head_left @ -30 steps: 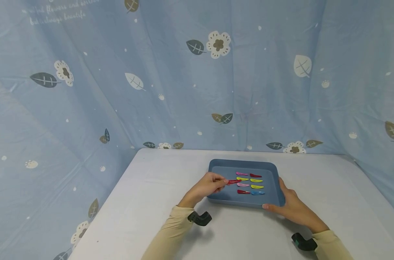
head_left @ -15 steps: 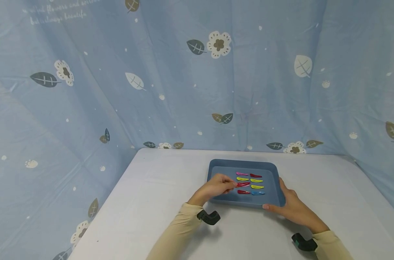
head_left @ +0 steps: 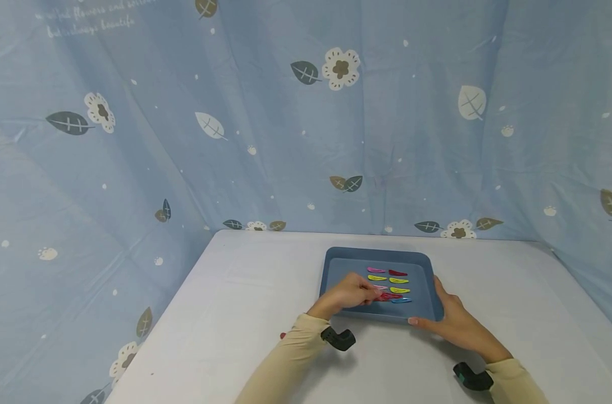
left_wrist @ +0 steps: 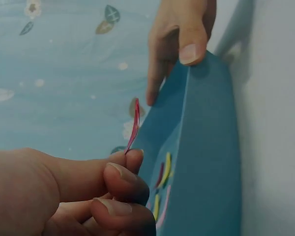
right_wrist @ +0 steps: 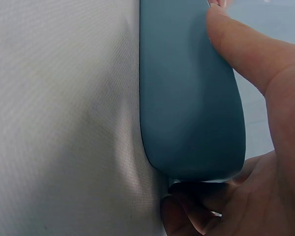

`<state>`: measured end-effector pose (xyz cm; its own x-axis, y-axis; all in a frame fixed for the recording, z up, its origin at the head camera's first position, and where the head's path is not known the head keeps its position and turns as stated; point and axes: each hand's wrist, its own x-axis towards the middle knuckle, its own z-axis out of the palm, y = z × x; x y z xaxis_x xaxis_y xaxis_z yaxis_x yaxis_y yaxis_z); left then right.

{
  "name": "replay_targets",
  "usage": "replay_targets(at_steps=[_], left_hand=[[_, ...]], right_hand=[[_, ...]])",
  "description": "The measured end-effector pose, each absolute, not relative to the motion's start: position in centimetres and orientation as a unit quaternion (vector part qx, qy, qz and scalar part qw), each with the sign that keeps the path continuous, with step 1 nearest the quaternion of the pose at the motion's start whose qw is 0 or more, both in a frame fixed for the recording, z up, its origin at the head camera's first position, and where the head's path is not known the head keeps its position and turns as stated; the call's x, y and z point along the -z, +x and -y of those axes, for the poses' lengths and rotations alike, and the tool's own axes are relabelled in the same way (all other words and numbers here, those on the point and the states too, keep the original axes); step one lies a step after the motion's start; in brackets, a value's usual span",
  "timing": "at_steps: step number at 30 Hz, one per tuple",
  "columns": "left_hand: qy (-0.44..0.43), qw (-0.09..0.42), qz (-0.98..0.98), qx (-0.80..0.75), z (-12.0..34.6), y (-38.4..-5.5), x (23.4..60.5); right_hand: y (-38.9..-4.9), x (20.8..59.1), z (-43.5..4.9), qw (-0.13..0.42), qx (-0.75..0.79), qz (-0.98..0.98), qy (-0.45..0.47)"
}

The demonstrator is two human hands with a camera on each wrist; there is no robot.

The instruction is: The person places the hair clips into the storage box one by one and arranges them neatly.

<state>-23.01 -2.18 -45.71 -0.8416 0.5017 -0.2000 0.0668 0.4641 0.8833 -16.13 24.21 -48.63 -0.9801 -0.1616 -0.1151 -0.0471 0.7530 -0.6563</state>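
Observation:
My left hand [head_left: 354, 292] pinches a red snap hair clip [head_left: 394, 295] between thumb and fingertips, over the front part of a blue tray [head_left: 377, 252]. In the left wrist view the held hair clip [left_wrist: 135, 123] points up from the fingertips. Two columns of hair clips lie in the tray, among them a pink clip [head_left: 376, 270], a dark red clip [head_left: 398, 272], yellow clips [head_left: 398, 280] and a blue clip [head_left: 401, 301]. Another red one is mostly hidden under the held clip. My right hand [head_left: 455, 320] grips the tray's front right corner, thumb on the front wall.
A white-covered table [head_left: 255, 280] carries the tray. Behind it and at the left hangs a blue patterned cloth [head_left: 286, 140]. A small red thing [head_left: 283, 335] peeks out beside the left sleeve [head_left: 291, 353] on the table.
My left hand has moved right and toward the tray's front, carrying the red hair clip from the left of the columns to above the front row. The right hand has stayed on the tray.

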Motion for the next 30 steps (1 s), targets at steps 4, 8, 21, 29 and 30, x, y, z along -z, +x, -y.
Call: replay_targets(at_steps=[4, 8, 21, 29, 30], left_hand=[[0.171, 0.221, -0.827, -0.489, 1.5, -22.9, 46.1], [0.171, 0.22, -0.837, -0.471, 1.0, -22.8, 46.6], [0.134, 0.231, -0.839, -0.474, -0.7, -22.5, 47.1], [0.131, 0.239, -0.845, -0.46, -1.3, -22.6, 47.2], [0.13, 0.239, -0.847, -0.457, -1.3, -22.7, 47.2]], right_hand=[[-16.2, 48.7, -24.2, 0.078, 0.348, -0.932, -0.059], [-16.1, 48.7, -24.2, 0.071, 0.355, -0.93, -0.067], [-16.1, 48.8, -24.3, 0.063, 0.361, -0.927, -0.073], [-16.0, 48.9, -24.3, 0.057, 0.359, -0.929, -0.076], [-16.0, 48.9, -24.3, 0.057, 0.357, -0.929, -0.075]])
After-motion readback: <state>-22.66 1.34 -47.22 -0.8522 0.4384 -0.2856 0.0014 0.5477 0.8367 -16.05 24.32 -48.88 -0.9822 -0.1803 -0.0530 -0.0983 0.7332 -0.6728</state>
